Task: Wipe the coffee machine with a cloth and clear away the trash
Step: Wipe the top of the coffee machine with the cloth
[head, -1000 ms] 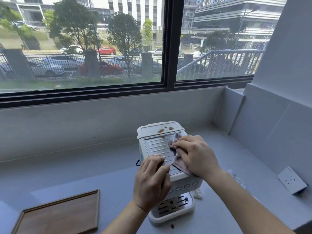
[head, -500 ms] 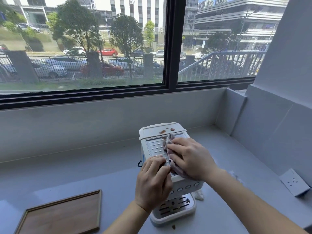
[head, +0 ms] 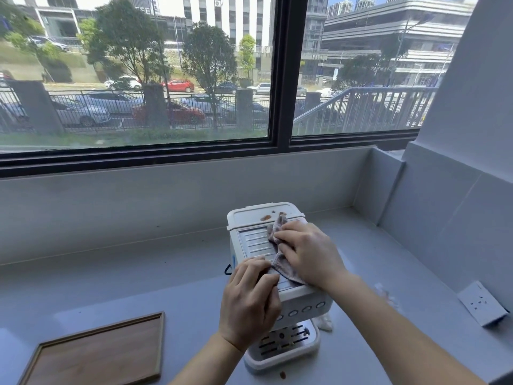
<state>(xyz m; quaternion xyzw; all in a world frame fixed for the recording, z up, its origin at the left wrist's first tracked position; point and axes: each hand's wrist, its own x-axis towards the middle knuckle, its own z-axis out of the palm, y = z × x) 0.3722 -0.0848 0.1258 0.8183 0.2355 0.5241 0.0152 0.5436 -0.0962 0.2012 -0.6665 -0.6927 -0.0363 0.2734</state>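
A small white coffee machine (head: 251,241) stands on the grey counter (head: 138,276), its ribbed top facing me. My right hand (head: 308,252) presses a crumpled grey-pink cloth (head: 277,259) flat onto that top, near the back. Brown stains (head: 266,217) sit on the rear lid just beyond the cloth. My left hand (head: 251,302) grips the machine's front left corner. A brown crumb (head: 282,374) lies on the counter in front of the drip tray (head: 281,350). White crumpled paper (head: 324,323) lies to the right of the machine, partly hidden by my right forearm.
A wooden tray (head: 97,354) lies at the front left of the counter. A white wall socket (head: 481,302) sits on the right wall. More pale scraps (head: 384,293) lie beyond my right forearm. A low grey wall and window close off the back.
My right hand has slid the cloth toward the back of the machine's top, closer to the brown stains. My left hand stays on the front corner.
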